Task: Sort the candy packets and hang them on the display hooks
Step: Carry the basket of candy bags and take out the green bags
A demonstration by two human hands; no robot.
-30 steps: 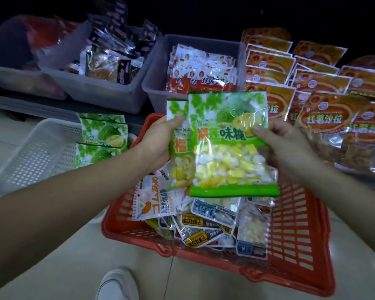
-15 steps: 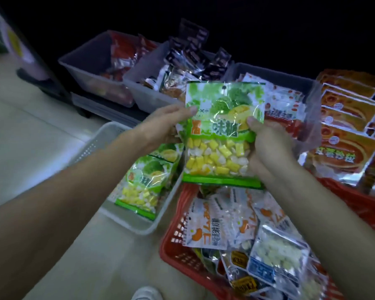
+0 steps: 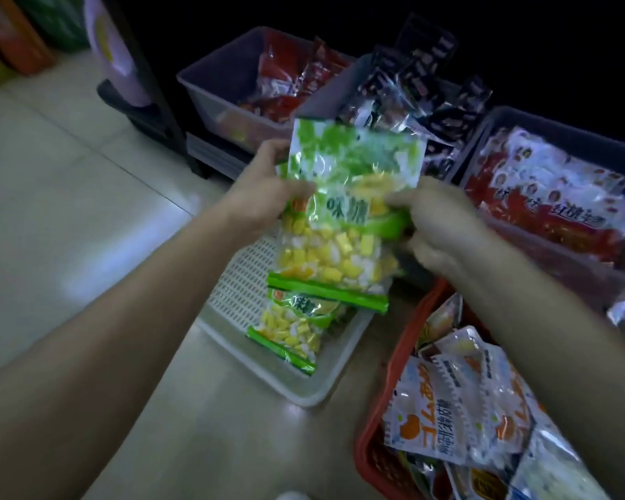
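A green packet of yellow and white candy (image 3: 343,207) is held upright between both hands, over the white perforated basket (image 3: 239,301). My left hand (image 3: 264,196) grips its left edge with the thumb on the front. My right hand (image 3: 437,229) pinches its right side near the green band. Another green packet of the same candy (image 3: 293,330) lies inside the white basket. The red basket (image 3: 376,445) at lower right holds several mixed packets, white and orange ones (image 3: 459,413) on top.
Grey bins stand along the back: one with red packets (image 3: 278,88), one with dark packets (image 3: 419,88), one with red and white packets (image 3: 556,189). A dark stand (image 3: 141,102) rises at the left. Pale tiled floor (image 3: 69,211) fills the left side.
Both hands have carried the green packet left, away from the red basket and over the white basket. The view swung left with them. My right hand's pinch has shifted further onto the packet's front.
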